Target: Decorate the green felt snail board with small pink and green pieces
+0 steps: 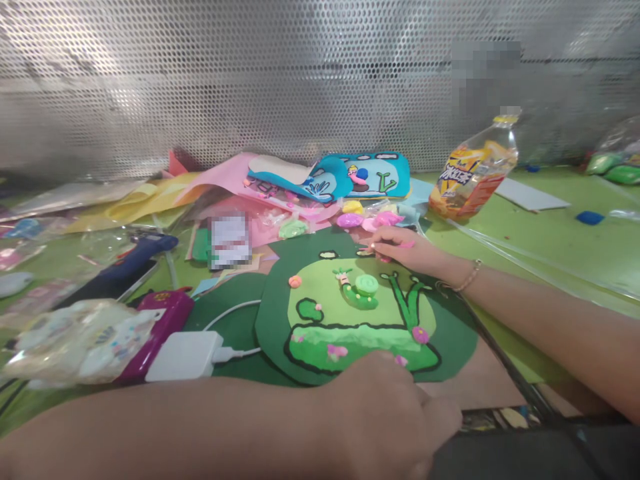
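Observation:
A green paper picture (273, 313) with clay relief lies in front of me. On its light green centre sits a clay snail (367, 287), with a forked clay plant (407, 303) to its right. Below them runs a black-outlined strip of clay grass (350, 338) with small pink flowers. My right hand (397, 247) is closed in a pinch on a thin pink stick-like tool (407, 245), its tip by a black-outlined clay oval at the top edge. My left hand (385, 407) rests bent over the near edge; its fingers are blurred and mostly hidden beneath it.
Behind the picture lie a blue clay picture (400, 173), pink paper (220, 177) and bagged clay lumps (350, 219). A plastic bottle (470, 173) stands at the back right. On the left are a white charger (183, 353) with its cable and a purple packet (160, 320).

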Available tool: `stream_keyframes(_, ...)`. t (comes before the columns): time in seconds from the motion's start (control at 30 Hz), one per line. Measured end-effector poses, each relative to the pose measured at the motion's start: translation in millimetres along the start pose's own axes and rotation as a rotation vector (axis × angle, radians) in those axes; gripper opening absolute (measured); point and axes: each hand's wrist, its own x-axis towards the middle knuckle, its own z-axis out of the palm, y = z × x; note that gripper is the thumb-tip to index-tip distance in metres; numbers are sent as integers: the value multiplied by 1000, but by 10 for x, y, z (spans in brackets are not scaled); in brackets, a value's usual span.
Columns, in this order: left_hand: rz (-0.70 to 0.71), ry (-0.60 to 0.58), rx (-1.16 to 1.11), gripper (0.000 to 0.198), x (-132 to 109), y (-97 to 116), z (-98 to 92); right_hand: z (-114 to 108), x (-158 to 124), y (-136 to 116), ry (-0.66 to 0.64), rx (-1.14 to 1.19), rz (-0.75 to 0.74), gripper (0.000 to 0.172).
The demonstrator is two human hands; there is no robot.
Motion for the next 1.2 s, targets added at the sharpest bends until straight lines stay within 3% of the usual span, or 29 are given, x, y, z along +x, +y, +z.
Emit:
stream_keyframes(0.37, 5, -60, -3, 14, 5, 1, -23, 0, -2, 2, -12, -13, 8, 22)
stream_keyframes(1.2, 10, -36, -15, 15, 1, -9, -10, 0, -7, -18, -19, -67, -23, 22)
